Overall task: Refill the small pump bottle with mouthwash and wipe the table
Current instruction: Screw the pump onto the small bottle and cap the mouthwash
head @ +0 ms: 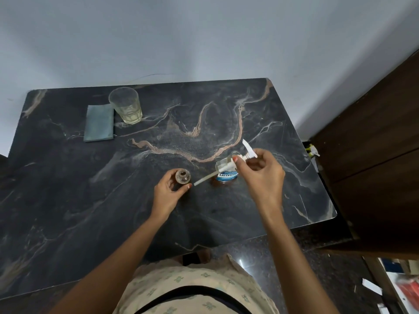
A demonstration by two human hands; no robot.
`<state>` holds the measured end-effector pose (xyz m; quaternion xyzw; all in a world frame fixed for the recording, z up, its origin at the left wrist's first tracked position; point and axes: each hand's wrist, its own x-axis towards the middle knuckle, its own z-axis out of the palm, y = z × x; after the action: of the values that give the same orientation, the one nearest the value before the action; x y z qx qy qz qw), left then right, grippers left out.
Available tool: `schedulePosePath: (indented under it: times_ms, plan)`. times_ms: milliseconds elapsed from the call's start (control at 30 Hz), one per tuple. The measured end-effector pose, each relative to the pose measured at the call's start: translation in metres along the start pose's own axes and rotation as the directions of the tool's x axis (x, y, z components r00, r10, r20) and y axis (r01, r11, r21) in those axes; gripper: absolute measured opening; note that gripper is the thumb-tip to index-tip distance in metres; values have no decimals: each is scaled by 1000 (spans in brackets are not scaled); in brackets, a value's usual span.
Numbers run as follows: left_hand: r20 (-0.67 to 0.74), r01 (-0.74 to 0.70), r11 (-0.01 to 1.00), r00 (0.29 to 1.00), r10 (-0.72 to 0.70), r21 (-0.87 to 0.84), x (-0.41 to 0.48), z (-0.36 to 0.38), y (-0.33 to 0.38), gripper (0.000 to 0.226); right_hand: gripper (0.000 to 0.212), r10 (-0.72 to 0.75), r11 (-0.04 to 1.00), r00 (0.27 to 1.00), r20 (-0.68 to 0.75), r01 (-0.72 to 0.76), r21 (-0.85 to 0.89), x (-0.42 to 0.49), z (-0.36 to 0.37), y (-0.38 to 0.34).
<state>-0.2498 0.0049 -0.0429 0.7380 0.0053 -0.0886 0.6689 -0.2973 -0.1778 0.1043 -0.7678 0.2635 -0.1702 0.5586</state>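
A small clear pump bottle [182, 176] stands upright and uncapped on the dark marble table [90, 200]. My left hand [169, 194] grips it from the near side. My right hand [260, 175] holds the white pump head [246, 156] in the air, its dip tube [205, 179] slanting down-left with its tip just right of the small bottle. Behind the tube stands a clear mouthwash bottle [226, 169] with a blue label, partly hidden by my right hand.
A drinking glass [125, 105] with a little pale liquid stands at the back left, touching a folded grey-green cloth [99, 123]. A dark wooden cabinet [374, 166] adjoins the table's right side. A spray bottle nozzle [313, 151] sticks up in the gap.
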Motion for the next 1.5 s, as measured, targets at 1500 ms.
schedulePosePath:
  times_ms: [1500]
  plan:
    - [-63, -26, 995, 998, 32, 92, 2, 2, -2, 50, 40, -186, 948, 858, 480, 285, -142, -7, 108, 62]
